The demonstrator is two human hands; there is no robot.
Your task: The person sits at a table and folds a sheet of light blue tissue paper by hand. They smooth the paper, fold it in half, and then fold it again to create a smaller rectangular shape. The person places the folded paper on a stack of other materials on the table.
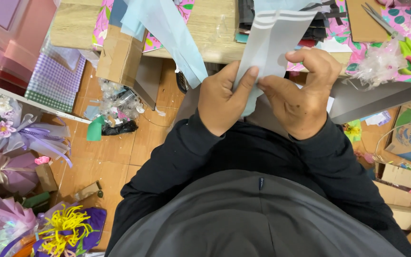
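In the head view, both hands work a pale blue-grey paper sheet [269,38] held up just off the near edge of the cluttered bench [210,43]. This looks like a folding or creasing step; the next move would call for a firm, even press along the fold. The left hand [222,97] pinches the sheet, thumb flat on it. The right hand [300,95] grips it with curled, nearly closed fingers [310,57]. Green-handled scissors [407,45] lie at the bench's right end.

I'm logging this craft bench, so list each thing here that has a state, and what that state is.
Grey paper strip: held upright, pinched by both hands.
Left hand: thumb pressed on the strip.
Right hand: fingers curled over the strip.
Green-handled scissors: lying on the table, unheld.
Cardboard box: hanging off the table edge.
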